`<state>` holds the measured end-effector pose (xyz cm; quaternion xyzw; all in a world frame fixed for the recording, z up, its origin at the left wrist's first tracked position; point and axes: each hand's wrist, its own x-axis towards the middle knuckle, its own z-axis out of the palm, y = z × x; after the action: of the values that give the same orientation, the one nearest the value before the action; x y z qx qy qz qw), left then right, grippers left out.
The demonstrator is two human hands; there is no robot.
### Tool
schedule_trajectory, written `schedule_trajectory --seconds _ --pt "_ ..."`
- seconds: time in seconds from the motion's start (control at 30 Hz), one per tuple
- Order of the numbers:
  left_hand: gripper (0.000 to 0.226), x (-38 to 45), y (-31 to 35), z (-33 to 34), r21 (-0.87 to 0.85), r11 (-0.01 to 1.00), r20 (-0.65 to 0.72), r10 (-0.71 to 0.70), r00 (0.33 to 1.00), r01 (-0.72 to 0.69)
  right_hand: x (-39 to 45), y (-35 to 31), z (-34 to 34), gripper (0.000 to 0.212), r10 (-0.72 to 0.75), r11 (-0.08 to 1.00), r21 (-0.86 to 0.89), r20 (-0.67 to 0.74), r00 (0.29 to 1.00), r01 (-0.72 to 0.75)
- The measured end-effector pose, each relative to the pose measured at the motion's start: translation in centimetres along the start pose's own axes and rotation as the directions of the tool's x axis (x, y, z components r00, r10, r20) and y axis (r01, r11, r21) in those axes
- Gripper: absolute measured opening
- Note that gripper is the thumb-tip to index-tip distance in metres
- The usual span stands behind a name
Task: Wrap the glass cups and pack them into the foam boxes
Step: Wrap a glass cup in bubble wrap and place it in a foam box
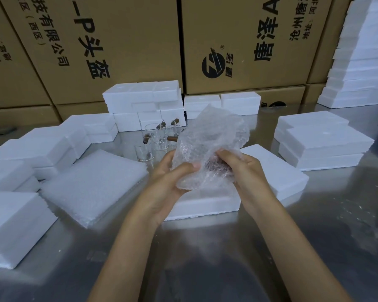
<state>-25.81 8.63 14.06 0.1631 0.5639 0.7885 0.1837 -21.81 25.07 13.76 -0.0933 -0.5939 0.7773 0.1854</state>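
i see left hand (172, 177) and right hand (242, 166) pinching crumpled clear bubble wrap (210, 144) around hidden cup, above open white foam box (205, 203), presumably for packing.

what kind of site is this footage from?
Probably a packing station in a warehouse or small factory: printed cardboard cartons stacked as a back wall, foam boxes piled on a steel table, both hands wrapping bubble wrap.

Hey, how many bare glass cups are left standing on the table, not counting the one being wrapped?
4, clustered behind the hands: nearest cup, middle cup, back-left cup, back-right cup. The bubble wrap may hide more behind it.
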Motion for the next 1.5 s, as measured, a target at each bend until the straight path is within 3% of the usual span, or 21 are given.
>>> schedule_trajectory --seconds 0.13,0.23,0.3,0.4,0.5,0.57,0.67,0.73,0.8,0.87,1.0,1.17,1.27,1.37,1.47,1.5 --pt "0.055 -0.1 -0.2 0.3 0.114 0.993 -0.007 0.016 1.0 -0.015 0.0 0.1 -0.1 0.019 -0.079 0.995 -0.062 0.005 0.997 0.08" --pt "0.055 -0.2 -0.4 0.7 0.198 0.98 0.015 0.012 1.0 -0.015 0.2 0.4 0.1 0.029 -0.171 0.965 -0.205 -0.017 0.985 0.164" --pt "0.047 -0.1 -0.6 1.0 0.196 0.98 -0.019 0.034 0.999 -0.029 0.3 0.5 0.1 0.025 -0.211 0.947 -0.249 -0.001 0.978 0.204" --pt "0.035 0.0 -0.8 1.3 0.225 0.973 -0.106 0.078 0.991 -0.053 0.1 0.6 0.3 0.038 -0.254 0.93 -0.271 0.011 0.967 0.247" --pt "0.023 0.0 -0.6 1.0 0.198 0.974 -0.176 0.148 0.973 -0.112 -0.6 0.0 0.7 0.021 -0.302 0.919 -0.262 0.017 0.953 0.296" --pt "0.027 -0.1 -0.4 0.6 0.198 0.971 -0.226 0.181 0.957 -0.136 -0.7 -0.2 0.7 0.026 -0.343 0.915 -0.212 0.031 0.939 0.342" --pt "0.027 0.1 -0.5 0.1 0.209 0.967 -0.285 0.206 0.936 -0.149 -1.0 -0.3 1.1 0.02 -0.412 0.872 -0.215 0.161 0.897 0.44" --pt "0.028 0.1 -0.6 0.0 0.215 0.963 -0.3 0.223 0.928 -0.161 -1.2 0.3 1.6 0.018 -0.412 0.818 -0.31 0.275 0.869 0.485" --pt "0.027 0.3 -0.8 0.0 0.218 0.964 -0.283 0.213 0.935 -0.153 -1.3 1.2 2.0 0.018 -0.43 0.69 -0.472 0.343 0.835 0.549" --pt "0.026 0.6 -1.1 0.0 0.183 0.976 -0.273 0.163 0.948 -0.115 -1.1 1.8 2.0 0.021 -0.449 0.579 -0.575 0.367 0.815 0.578" --pt "0.035 1.1 -1.1 0.5 0.082 0.996 -0.168 0.032 0.985 -0.018 -0.9 1.8 1.3 0.033 -0.394 0.477 -0.673 0.412 0.822 0.566" --pt "0.023 1.3 -1.7 0.5 0.14 0.99 -0.06 0.022 0.998 -0.014 -0.5 2.0 0.9 0.025 -0.331 0.497 -0.687 0.414 0.848 0.529" --pt "0.032 1.1 -1.5 0.1 0.22 0.975 -0.071 -0.017 0.997 0.033 -0.3 2.3 0.9 0.018 -0.325 0.496 -0.688 0.418 0.848 0.529" --pt "0.034 1.2 -1.7 -0.4 0.427 0.903 -0.114 0.109 0.987 -0.051 -0.4 2.6 1.0 0.017 -0.315 0.484 -0.688 0.439 0.841 0.541" --pt "0.008 1.4 -1.7 -0.9 0.475 0.875 -0.132 0.174 0.976 -0.092 -0.3 2.8 0.9 0.022 -0.297 0.449 -0.712 0.451 0.841 0.54" --pt "0.02 1.5 -1.7 -1.0 0.482 0.87 -0.132 0.191 0.973 -0.106 -0.3 2.8 0.9 0.024 -0.293 0.446 -0.714 0.453 0.842 0.54"
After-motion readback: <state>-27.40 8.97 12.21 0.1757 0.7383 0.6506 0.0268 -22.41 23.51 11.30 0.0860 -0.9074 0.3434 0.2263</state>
